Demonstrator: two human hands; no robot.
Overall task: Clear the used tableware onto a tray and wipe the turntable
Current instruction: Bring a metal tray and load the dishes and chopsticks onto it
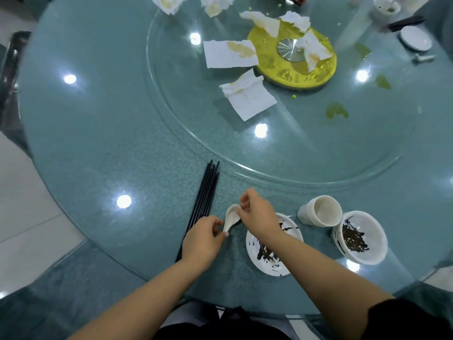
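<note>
A white ceramic spoon (230,218) lies on the glass table in front of me. My left hand (202,241) pinches its handle end, and my right hand (257,213) pinches the rim of its bowl end. Right of my hands sit a white plate (289,263) smeared with dark sauce, a stack of white cups (321,211) and stacked white bowls (362,238) with dark residue. Several black chopsticks (204,204) lie bundled to the left. The glass turntable (220,148) carries several stained napkins (230,54) around its yellow hub (294,74).
Green food smears (337,110) dot the turntable's right side. At the far right stand a used cup (386,8), dark chopsticks (405,22) and a small white dish (415,38). A dark tray (11,67) sits off the table's left edge.
</note>
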